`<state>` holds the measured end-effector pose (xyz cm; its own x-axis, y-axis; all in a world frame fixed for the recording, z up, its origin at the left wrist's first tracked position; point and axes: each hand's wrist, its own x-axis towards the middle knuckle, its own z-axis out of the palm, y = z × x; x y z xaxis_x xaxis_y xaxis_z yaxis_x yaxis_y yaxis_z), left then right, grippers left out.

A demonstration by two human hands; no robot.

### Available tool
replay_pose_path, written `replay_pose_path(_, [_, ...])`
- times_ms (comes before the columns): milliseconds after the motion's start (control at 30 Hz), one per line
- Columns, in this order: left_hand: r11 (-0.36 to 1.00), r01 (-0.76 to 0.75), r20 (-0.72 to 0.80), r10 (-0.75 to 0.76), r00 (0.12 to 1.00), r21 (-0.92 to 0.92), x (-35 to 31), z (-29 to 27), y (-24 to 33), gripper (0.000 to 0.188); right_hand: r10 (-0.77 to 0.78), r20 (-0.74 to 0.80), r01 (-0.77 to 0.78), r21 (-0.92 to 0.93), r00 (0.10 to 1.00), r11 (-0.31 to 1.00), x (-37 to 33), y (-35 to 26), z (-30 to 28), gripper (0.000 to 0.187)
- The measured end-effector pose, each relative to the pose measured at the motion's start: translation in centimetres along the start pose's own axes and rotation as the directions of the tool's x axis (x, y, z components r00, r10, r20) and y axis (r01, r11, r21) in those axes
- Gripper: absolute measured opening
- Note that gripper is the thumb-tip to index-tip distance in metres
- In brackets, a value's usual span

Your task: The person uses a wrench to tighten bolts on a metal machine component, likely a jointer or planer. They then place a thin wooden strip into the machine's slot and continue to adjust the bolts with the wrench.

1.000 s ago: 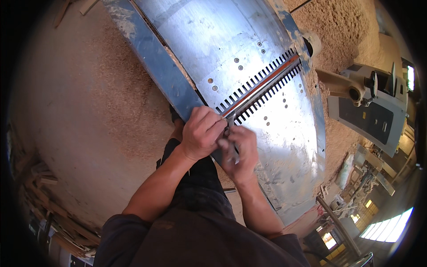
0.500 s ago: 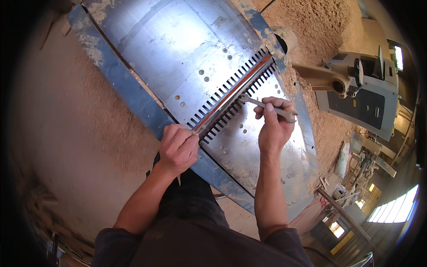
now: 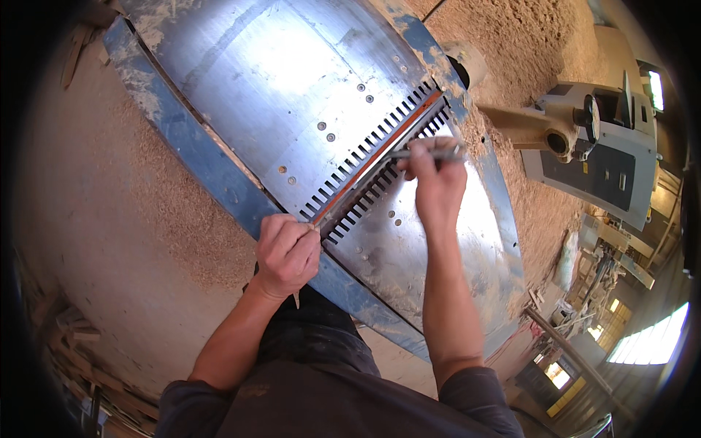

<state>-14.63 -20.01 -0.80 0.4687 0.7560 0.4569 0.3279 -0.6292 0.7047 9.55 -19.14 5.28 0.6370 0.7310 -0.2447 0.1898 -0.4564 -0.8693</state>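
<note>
A planing machine has a shiny metal table point(image 3: 226, 95) split by a slanting slot with toothed edges. Inside the slot are a red-orange strip point(image 3: 391, 140) and the dark cutter head point(image 3: 355, 196). At the slot's near-left end, my left hand point(image 3: 286, 254) is closed in a pinch. A thin, pointed tan strip point(image 3: 297, 298) sticks out below that hand; most of it is hidden. My right hand point(image 3: 440, 186) is closed around an open-end wrench point(image 3: 444, 153), smeared by motion. The wrench's far end reaches into the slot around its middle.
Blue side rails point(image 3: 201, 157), dusted with chips, edge the table. Sawdust point(image 3: 504, 44) is heaped behind the machine and spread on the floor. A grey machine cabinet point(image 3: 595, 171) stands at the right, with a pipe-like arm point(image 3: 515, 125) reaching toward the table.
My right hand has swung the wrench up and away from me, its outer end turning farther from me. My left hand stays at the slot's end. The view has shifted slightly.
</note>
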Motion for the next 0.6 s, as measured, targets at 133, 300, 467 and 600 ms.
replay_pose_path(133, [1.000,0.002,-0.014,-0.002,1.000,-0.004,0.0,0.0,0.1,0.021,-0.613,0.162,0.628,-0.331,0.773,0.704,-4.8,1.5,1.5,0.021])
replay_pose_path(300, [1.000,-0.006,-0.014,0.005,1.000,-0.022,0.1,0.0,0.1,0.019,-0.639,0.071,0.632,-0.271,0.766,0.727,-4.6,1.5,1.3,0.014])
replay_pose_path(467, [0.999,-0.039,-0.004,0.038,0.999,-0.001,0.2,-0.3,0.1,0.016,-0.113,-0.188,0.157,0.236,0.976,0.959,-1.0,-0.1,-2.0,0.012])
replay_pose_path(600, [0.996,-0.086,0.048,0.085,0.995,0.015,0.5,-0.5,0.2,0.014,0.217,-0.155,-0.189,0.178,0.964,0.966,5.7,-0.1,-4.1,0.012])
